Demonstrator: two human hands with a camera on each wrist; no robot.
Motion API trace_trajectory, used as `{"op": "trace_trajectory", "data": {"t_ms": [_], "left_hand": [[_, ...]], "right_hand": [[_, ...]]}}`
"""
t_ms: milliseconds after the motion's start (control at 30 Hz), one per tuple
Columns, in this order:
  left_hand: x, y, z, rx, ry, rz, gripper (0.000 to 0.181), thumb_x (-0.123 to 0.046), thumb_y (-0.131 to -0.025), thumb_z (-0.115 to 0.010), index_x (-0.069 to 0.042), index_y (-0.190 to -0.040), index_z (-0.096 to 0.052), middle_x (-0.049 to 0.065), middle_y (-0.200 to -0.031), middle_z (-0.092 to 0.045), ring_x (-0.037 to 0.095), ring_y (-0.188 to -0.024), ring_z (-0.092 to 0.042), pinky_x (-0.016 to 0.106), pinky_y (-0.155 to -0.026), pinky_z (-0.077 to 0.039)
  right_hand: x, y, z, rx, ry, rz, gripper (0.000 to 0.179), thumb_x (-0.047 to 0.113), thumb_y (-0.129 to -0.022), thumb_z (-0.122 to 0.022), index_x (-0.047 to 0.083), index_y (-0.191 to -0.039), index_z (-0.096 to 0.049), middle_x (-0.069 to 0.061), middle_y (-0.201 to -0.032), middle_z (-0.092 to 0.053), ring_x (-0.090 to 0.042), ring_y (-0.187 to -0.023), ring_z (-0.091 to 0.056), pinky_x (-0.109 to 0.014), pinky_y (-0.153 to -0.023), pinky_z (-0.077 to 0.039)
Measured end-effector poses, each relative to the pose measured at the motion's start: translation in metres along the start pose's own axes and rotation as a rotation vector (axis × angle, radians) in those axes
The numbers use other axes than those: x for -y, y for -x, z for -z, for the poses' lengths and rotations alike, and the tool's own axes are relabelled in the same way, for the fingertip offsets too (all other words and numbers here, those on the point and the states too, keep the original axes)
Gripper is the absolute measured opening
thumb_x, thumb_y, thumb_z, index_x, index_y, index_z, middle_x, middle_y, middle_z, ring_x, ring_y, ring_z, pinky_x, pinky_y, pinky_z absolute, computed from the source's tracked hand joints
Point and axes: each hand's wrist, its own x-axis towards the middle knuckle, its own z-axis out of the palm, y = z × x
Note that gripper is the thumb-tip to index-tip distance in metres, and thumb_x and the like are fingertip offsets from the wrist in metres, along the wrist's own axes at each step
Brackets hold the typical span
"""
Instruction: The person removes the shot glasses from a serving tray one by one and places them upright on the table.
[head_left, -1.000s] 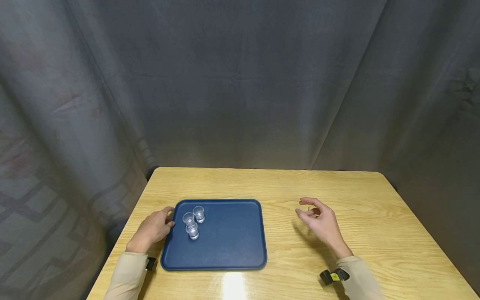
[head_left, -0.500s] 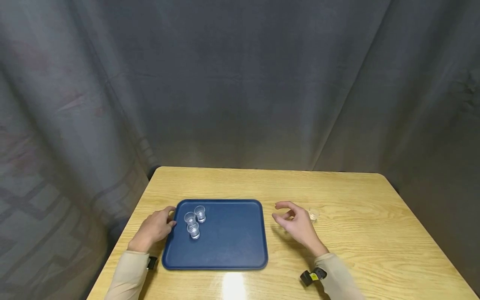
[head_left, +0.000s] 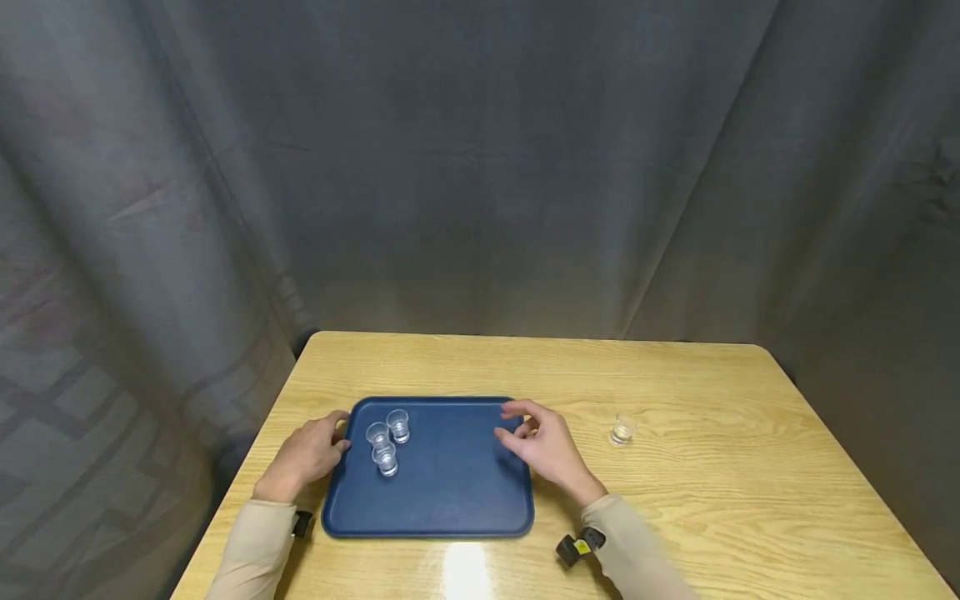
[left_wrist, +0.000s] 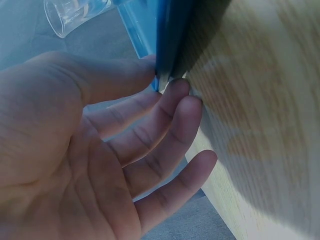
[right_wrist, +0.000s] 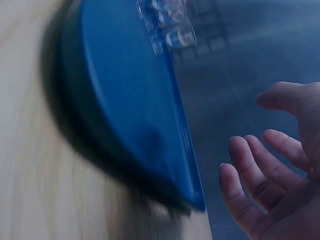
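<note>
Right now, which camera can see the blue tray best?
The head view: it shows nearly the whole blue tray from above, with three little glasses on it. The left wrist view shows just bits of it; the right wrist view shows a bigger piece, partly blurry.

Your beige sleeves (head_left: pixel 251 550), black gear (head_left: pixel 302 524) at the wrists
Your right strap (head_left: pixel 593 538) bears a boxy unit (head_left: pixel 567 552) and yellow patch (head_left: pixel 582 547).

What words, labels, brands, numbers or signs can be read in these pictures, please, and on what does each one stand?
None can be read.
Yellow patch on the black wristband by the right sleeve: too small to tell whether it bears print.
Shot glasses, blue serving tray, wooden table, gray curtain: no legible lettering.
</note>
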Motion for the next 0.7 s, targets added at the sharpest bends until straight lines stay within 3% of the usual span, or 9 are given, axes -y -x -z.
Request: {"op": "trace_trajectory", "data": {"t_ms": [367, 700], "left_hand": [[0.002, 0.000, 0.000, 0.002, 0.000, 0.003, 0.047, -0.008, -0.100, -0.068, 0.006, -0.143, -0.058, 0.021, -0.110, -0.076, 0.029, -0.091, -0.072, 0.057, -0.086, -0.058], [0.000, 0.000, 0.000, 0.001, -0.009, 0.001, 0.046, -0.008, -0.100, -0.069, 0.006, -0.143, -0.058, 0.020, -0.109, -0.076, 0.028, -0.091, -0.071, 0.056, -0.086, -0.058]], "right_hand": [[0.017, -0.005, -0.039, 0.105, -0.023, 0.100, 0.036, 0.015, -0.093, -0.082, 0.008, -0.127, -0.074, -0.014, -0.120, -0.077, -0.004, -0.072, -0.067, -0.022, -0.066, -0.054], [0.029, -0.005, -0.073, 0.199, -0.069, 0.070, 0.037, 0.023, -0.095, -0.081, 0.006, -0.127, -0.074, -0.010, -0.121, -0.078, -0.004, -0.073, -0.067, -0.022, -0.062, -0.053]]}}
